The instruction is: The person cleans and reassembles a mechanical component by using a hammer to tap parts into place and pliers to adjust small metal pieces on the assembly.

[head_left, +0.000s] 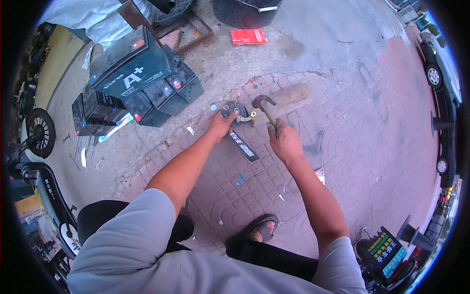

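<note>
Head view: left hand [221, 124] presses a long black metal part [242, 139] flat on the paving [342, 161], fingers closed over its round end, likely to steady it. Right hand [284, 142] is fisted around a claw hammer [263, 105] handle, head raised just above that end (wooden block [286, 100] just behind). Batteries [137, 83] stacked well to the left; nothing blocks the strike.
</note>
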Demonstrator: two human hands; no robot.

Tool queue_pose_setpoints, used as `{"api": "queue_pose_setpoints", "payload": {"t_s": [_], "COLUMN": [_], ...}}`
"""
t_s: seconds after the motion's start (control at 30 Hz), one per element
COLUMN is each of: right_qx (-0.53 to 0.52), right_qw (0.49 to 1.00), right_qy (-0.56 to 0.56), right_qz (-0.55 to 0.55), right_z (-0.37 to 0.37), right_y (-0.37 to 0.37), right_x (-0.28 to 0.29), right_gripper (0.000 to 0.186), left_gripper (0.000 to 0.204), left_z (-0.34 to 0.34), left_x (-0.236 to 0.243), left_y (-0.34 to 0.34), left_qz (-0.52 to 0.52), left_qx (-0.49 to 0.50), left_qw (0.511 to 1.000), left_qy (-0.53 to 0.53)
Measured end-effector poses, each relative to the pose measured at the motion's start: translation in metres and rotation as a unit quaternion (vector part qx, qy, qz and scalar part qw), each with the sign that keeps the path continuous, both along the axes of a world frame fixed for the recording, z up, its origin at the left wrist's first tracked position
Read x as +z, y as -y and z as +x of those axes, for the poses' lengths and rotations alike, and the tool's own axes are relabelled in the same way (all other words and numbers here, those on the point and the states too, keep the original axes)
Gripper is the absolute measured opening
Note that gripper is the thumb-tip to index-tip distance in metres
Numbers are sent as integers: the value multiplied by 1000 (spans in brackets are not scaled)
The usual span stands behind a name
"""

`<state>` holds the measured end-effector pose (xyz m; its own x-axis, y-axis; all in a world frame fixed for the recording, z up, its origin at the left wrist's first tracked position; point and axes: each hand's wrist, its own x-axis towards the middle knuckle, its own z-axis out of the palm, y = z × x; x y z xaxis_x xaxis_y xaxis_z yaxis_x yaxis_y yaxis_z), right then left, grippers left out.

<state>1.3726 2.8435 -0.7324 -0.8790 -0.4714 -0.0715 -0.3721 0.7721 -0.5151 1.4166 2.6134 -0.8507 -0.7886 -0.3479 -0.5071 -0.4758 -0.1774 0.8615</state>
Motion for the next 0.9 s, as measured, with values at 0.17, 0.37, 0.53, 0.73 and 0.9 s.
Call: {"api": "queue_pose_setpoints", "payload": {"t_s": [0.17,0.37,0.53,0.73,0.9], "right_qx": [1,-7,10,-23,-28], "right_qw": [1000,998,1000,1000,999], "right_qy": [10,44,6,12,-3], "right_qz": [6,32,19,12,-22], "right_z": [12,16,17,4,9], "right_y": [0,7,8,4,6], "right_x": [18,-7,4,1,17], "right_gripper": [29,28,30,32,33], "left_gripper": [36,31,35,36,34], "left_z": [-3,0,-4,-4,-3], "left_x": [-10,-1,-1,-6,-19], "left_y": [5,2,4,2,10], "left_qz": [19,43,13,8,-4], "left_qx": [-20,-20,-37,-27,-15], "left_qw": [1000,999,999,999,1000], "left_qy": [2,-1,18,-18,-10]}}
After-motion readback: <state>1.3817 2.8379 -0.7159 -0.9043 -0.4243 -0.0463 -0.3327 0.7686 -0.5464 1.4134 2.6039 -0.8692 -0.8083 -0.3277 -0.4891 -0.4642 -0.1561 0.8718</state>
